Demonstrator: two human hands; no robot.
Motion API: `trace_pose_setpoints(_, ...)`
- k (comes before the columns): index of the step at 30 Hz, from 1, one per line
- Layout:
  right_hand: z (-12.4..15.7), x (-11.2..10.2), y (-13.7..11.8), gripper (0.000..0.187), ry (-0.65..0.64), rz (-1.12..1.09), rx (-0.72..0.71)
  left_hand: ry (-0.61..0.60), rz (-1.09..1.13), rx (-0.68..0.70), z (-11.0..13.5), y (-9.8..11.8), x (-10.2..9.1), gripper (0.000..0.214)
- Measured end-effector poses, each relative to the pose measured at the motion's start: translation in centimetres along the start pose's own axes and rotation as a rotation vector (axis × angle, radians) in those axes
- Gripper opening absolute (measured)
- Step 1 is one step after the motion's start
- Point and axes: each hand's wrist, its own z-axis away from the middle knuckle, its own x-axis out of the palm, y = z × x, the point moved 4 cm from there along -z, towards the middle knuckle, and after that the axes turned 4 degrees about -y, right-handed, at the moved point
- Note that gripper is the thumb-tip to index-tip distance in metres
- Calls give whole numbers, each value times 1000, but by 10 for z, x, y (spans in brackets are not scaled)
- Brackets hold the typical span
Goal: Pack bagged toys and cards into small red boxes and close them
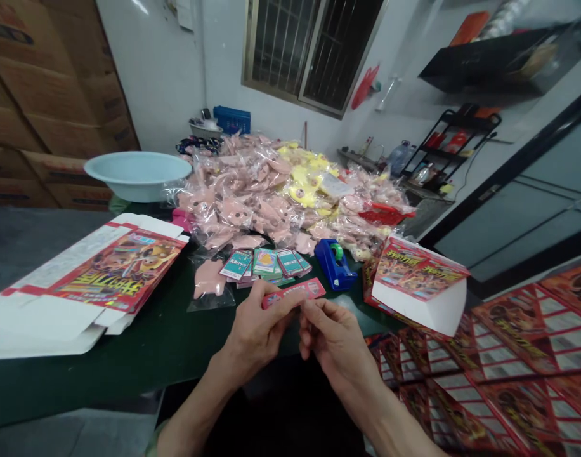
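Both my hands are held up over the front of a dark green table [143, 362]. My left hand [257, 330] and my right hand [335, 343] pinch a narrow red printed card strip [295, 293] between fingers and thumbs. Just beyond them lie small stacks of printed cards [264, 262] and a bagged pink toy [208, 279]. A blue tape dispenser [333, 263] stands to the right of the cards. A partly folded red-and-white carton [421, 282] sits further right, and a flat carton blank [114, 273] lies to the left.
A large heap of bagged pink and yellow toys [257, 197] fills the table's far side. Flat printed cartons [509, 362] are stacked at lower right. A pale blue basin [138, 174] stands at back left, before stacked cardboard boxes [38, 101]. A black rack [450, 149] stands by the far wall.
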Motion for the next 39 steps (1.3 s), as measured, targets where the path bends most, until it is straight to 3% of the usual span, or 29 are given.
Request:
trace_pose_setpoints(3,-3,-1,2,33,21,78,-25,-104,-14,-5,-3,-3,0,34)
trace_pose_setpoints(10,-12,-7,11,31,84,286,-197,-83,102,-9,-10,-1,-7,34)
trace_pose_setpoints(17,-26,-43,69,42,198,399,-3,114,65,-62,-19,-1,-7,19)
trace_pose_setpoints(20,-26,-58,76,34,209,406,-48,192,8,-83,-18,-3,-2,11)
trace_pose_setpoints(23,-24,-67,54,43,196,412,-153,173,-22,-101,-15,-5,1,14)
trace_pose_setpoints(28,-36,-55,16,56,-234,568,-262,-6,3,-100,-15,-4,-7,28)
trace_pose_setpoints(31,-43,-51,10,46,-344,608,-261,-165,15,-125,-16,-1,-15,39)
trace_pose_setpoints(33,-42,-55,4,38,-351,618,-270,-232,37,-143,-13,1,-19,45)
trace_pose_setpoints(35,-35,-70,-10,35,-326,631,-264,-206,124,-205,-9,-1,-23,47)
trace_pose_setpoints(37,-23,-101,-34,35,-216,655,-265,-132,292,-316,-4,-10,-24,48)
trace_pose_setpoints(39,-8,-147,-67,38,-17,679,-323,-36,381,-411,2,-21,-22,47)
